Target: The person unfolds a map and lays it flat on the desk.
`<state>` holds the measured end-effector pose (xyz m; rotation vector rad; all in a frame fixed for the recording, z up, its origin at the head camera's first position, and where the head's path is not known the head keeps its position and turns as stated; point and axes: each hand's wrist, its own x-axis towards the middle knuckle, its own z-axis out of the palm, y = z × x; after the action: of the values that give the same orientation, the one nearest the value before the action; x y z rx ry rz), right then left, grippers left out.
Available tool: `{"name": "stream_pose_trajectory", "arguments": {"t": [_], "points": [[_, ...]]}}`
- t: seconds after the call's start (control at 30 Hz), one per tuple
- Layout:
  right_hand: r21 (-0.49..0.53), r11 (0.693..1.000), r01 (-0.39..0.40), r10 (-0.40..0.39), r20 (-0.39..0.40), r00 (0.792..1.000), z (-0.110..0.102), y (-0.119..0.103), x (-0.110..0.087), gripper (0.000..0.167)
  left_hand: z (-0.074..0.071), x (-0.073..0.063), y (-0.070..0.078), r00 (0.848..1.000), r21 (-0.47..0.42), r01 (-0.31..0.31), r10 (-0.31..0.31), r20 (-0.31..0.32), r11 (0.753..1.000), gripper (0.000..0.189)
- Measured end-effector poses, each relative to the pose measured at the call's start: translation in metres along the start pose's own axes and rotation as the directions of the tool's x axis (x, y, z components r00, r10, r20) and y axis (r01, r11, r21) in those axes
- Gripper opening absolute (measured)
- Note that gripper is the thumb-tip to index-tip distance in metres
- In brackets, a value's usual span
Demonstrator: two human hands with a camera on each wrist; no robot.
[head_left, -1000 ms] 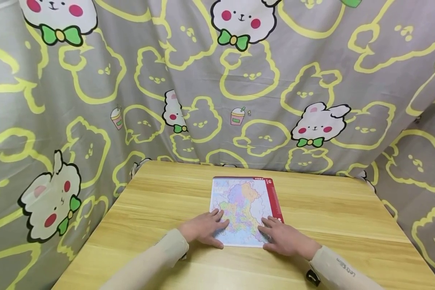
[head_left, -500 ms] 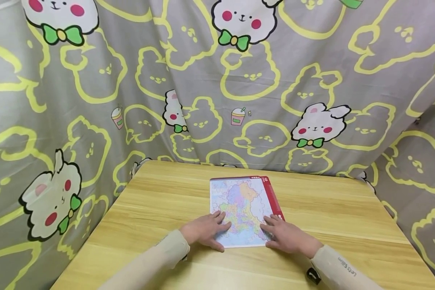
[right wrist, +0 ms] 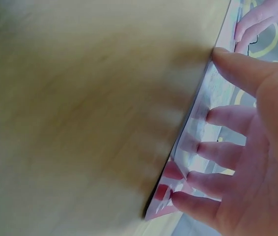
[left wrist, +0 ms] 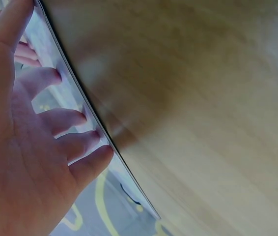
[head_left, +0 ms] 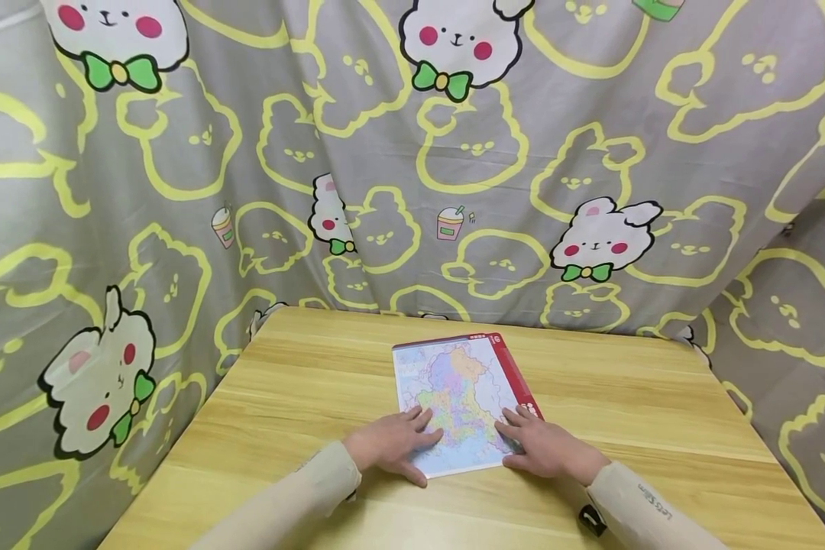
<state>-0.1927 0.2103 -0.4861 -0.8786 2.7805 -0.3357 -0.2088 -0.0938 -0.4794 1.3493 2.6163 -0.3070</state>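
Observation:
A thin, glossy map (head_left: 457, 382) with a red band along its top and right side lies on the wooden table, turned slightly askew. My left hand (head_left: 395, 443) rests on its lower left part, fingers spread and thumb by the near edge. On the lower right, my right hand (head_left: 546, 444) touches the map with its fingers apart. The left wrist view shows the left hand (left wrist: 36, 137) with fingertips on the map's shiny surface. From the right wrist, the right hand (right wrist: 257, 152) reaches over the map's red corner (right wrist: 172, 170), its thumb at the edge.
The wooden table (head_left: 302, 374) extends on all sides of the map. A grey curtain (head_left: 378, 145) with cartoon rabbits and yellow outlines hangs behind the table and along both sides. A black strap (head_left: 591, 521) shows beneath the right sleeve.
The map has turned a little counterclockwise, its far edge shifting left and its near left corner coming toward me. My left hand has slid slightly nearer; the right has moved very little.

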Motion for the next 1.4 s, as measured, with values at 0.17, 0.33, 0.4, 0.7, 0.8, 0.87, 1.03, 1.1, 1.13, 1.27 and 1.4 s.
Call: {"name": "stream_pose_trajectory", "arguments": {"t": [0.17,0.33,0.4,0.7,0.8,0.87,1.03,1.1,1.13,1.27,1.4], "points": [[0.001,1.0,-0.011,0.011,0.011,1.0,-0.001,0.002,0.002,0.06,0.001,0.0,0.002,1.0,-0.005,-0.02,0.02,-0.014,1.0,0.089],[-0.006,1.0,-0.014,0.014,0.015,1.0,-0.003,0.006,0.006,0.058,0.0,0.0,0.007,0.999,-0.017,-0.033,0.032,-0.022,0.999,0.088],[-0.003,1.0,-0.013,0.013,0.017,1.0,-0.004,0.008,0.008,0.058,-0.001,0.0,0.008,0.999,-0.018,-0.032,0.031,-0.021,0.999,0.088],[-0.001,0.999,0.033,-0.033,0.021,0.999,-0.007,0.014,0.011,0.058,-0.001,0.001,0.012,1.0,0.013,-0.024,0.024,0.002,1.0,0.087],[-0.01,0.999,0.04,-0.039,0.013,0.999,-0.006,0.016,0.014,0.057,-0.001,0.002,0.014,1.0,0.029,-0.026,0.026,0.011,0.999,0.086],[-0.018,0.999,0.042,-0.042,0.006,0.999,-0.005,0.018,0.016,0.056,-0.002,0.002,0.015,1.0,0.037,-0.03,0.03,0.01,0.999,0.084],[-0.03,0.998,0.051,-0.052,-0.01,0.999,-0.003,0.021,0.022,0.055,-0.002,0.003,0.019,0.999,0.044,-0.035,0.035,0.0,0.998,0.081],[-0.032,0.998,0.055,-0.056,-0.011,0.998,-0.003,0.022,0.025,0.054,-0.001,0.003,0.02,0.999,0.046,-0.035,0.035,-0.003,0.998,0.08],[-0.035,0.998,0.059,-0.06,-0.01,0.998,-0.003,0.022,0.026,0.054,-0.001,0.004,0.02,0.999,0.042,-0.036,0.036,-0.006,0.998,0.079],[-0.034,0.997,0.064,-0.064,0.005,0.998,-0.005,0.024,0.03,0.055,-0.001,0.003,0.021,0.999,0.032,-0.032,0.032,-0.002,0.999,0.077],[-0.025,0.998,0.065,-0.065,0.014,0.998,-0.009,0.025,0.033,0.054,-0.001,0.004,0.021,1.0,0.022,-0.019,0.019,0.011,1.0,0.076]]}}
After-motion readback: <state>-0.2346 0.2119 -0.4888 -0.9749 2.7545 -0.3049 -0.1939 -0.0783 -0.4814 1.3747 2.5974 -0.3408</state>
